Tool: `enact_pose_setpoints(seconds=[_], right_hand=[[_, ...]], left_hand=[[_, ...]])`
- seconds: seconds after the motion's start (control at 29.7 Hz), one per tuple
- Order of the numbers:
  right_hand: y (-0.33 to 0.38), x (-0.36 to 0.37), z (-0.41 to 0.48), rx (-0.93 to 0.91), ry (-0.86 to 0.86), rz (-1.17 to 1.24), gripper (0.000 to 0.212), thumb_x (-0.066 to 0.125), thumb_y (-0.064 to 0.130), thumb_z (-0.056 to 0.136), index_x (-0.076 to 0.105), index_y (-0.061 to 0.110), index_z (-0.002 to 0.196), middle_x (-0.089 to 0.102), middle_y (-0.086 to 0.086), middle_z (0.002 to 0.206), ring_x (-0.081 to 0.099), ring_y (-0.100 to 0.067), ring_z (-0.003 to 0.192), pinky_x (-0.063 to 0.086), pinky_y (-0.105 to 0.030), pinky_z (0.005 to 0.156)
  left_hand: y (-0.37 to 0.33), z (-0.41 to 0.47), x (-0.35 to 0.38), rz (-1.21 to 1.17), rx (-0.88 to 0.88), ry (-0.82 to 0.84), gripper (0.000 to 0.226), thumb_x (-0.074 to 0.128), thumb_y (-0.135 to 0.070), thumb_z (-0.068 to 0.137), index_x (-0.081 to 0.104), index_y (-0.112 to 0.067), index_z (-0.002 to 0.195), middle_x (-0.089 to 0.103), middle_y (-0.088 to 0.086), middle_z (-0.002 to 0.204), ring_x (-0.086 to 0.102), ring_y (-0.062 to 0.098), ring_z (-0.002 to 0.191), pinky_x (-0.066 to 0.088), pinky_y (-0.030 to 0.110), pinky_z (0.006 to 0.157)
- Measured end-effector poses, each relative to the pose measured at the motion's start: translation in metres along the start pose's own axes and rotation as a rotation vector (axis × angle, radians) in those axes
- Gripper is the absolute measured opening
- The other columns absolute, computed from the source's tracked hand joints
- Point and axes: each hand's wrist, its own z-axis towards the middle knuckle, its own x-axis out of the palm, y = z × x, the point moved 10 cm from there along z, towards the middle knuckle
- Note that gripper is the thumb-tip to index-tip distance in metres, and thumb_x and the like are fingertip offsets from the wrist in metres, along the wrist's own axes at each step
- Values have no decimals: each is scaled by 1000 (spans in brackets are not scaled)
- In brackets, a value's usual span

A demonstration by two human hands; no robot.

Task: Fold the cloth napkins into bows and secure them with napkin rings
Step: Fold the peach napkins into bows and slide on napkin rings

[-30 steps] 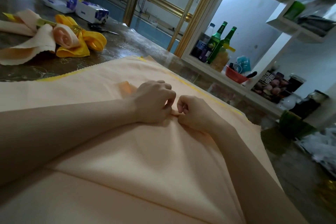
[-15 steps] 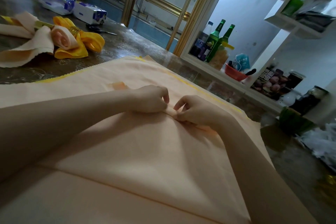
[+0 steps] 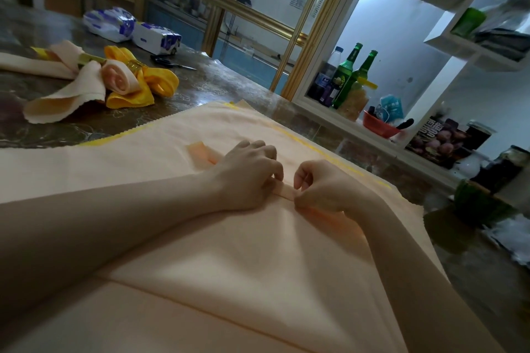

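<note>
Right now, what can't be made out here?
- Head view: how the left hand grips the peach napkin; its own knuckles hide the thumb.
- Head view: peach napkin's near edge, cut off by the bottom border.
- Head view: labels on the green bottles, too small and blurred.

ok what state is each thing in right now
peach napkin: spread flat on the table, narrow fold raised mid-cloth
left hand: pinches that fold
right hand: pinches the fold too
peach bow: finished, ringed
yellow bow: finished, ringed
scissors: lying shut
green bottles: upright
</note>
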Motion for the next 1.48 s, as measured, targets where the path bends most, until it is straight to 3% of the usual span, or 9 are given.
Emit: enact_pose_setpoints(seconds=[0.2,0.4,0.54,0.71,0.88,1.18,1.28,1.42,1.48], right_hand=[[5,11,-5,0,177,-91,19,64,7,79,57,20,90,51,4,84,46,-9,70,41,-22,61],[0,18,-13,37,297,123,18,65,14,86,61,17,103,61,-3,87,58,-12,73,53,-23,69],[-4,24,-15,82,299,284,17,59,17,91,58,9,107,58,-5,72,55,-9,52,49,-19,52],[-3,25,-13,82,283,250,16,58,18,93,59,7,105,55,-3,65,51,-10,50,46,-20,52],[-4,26,-16,104,301,355,20,61,9,90,58,5,108,58,-8,72,55,-11,53,51,-19,50],[-13,11,-27,-50,-136,8,12,59,40,89,57,29,91,52,7,86,51,-11,80,37,-18,61],[0,2,-37,-193,-331,-124,11,59,39,89,56,29,89,47,4,97,45,-14,96,39,-28,82],[11,-3,-40,-292,-416,-40,17,63,16,83,50,25,79,51,8,84,48,-15,82,30,-24,65],[17,1,-42,-333,-407,-65,20,62,11,79,48,26,77,48,11,80,45,-13,79,28,-22,60]], left_hand=[[-12,-2,-3,0,91,14,29,51,-20,85,58,-21,113,55,-1,111,46,18,107,26,23,79],[-24,-8,3,-17,161,182,28,55,-15,77,55,-21,104,52,-10,81,49,16,80,27,27,63],[-15,-3,3,-139,48,142,9,49,-17,87,57,-20,88,36,-14,60,37,13,69,26,25,63],[3,2,20,-237,-157,264,17,52,-24,91,59,-17,104,38,-14,69,39,11,73,23,22,59],[11,0,26,-386,-231,325,9,59,-27,88,60,-25,97,44,-11,71,43,4,63,31,19,55],[5,-1,21,-329,-236,342,18,58,-28,89,64,-24,106,44,-12,70,45,4,66,33,21,63],[-11,0,10,-96,-159,317,23,54,-27,88,58,-23,110,42,-13,73,46,13,81,34,24,69],[-43,0,-7,249,-1,213,28,49,-31,90,52,-26,117,59,-1,102,56,22,90,32,28,63],[-44,-4,-13,256,-4,213,25,50,-35,89,53,-29,112,57,-3,91,51,19,79,33,27,59]])
